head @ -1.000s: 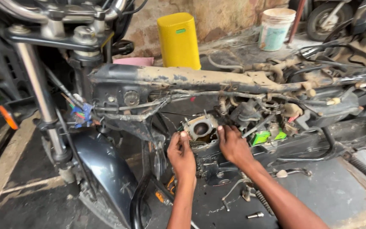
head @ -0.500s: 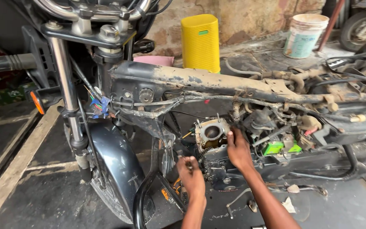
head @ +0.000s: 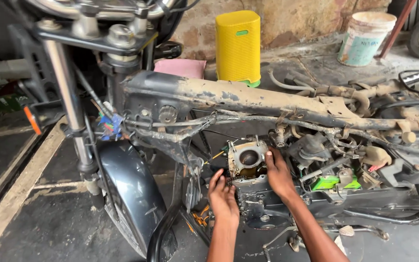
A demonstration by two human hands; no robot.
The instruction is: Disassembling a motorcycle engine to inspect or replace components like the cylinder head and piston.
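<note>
A stripped motorcycle stands in front of me, its muddy frame tube [head: 248, 99] running left to right. Below it sits the engine block [head: 262, 208] with an open round cylinder bore [head: 248, 158] on top. My right hand [head: 278, 173] rests against the right side of that bore, fingers pressed on the metal. My left hand [head: 223, 196] is lower and to the left, fingers spread at the engine's left side beside the frame downtube [head: 190, 179]. Neither hand holds a tool that I can see.
The front fork [head: 73, 121] and dark mudguard [head: 129, 194] stand at the left. A yellow plastic stool [head: 238, 46], a pink one [head: 180, 68] and a dirty white bucket [head: 364, 39] sit behind the bike. A green part [head: 334, 182] and cables crowd the right.
The view has shifted left and closer. My left hand dropped from the bore's left side down to the engine's lower left. My right hand stays at the bore's right side.
</note>
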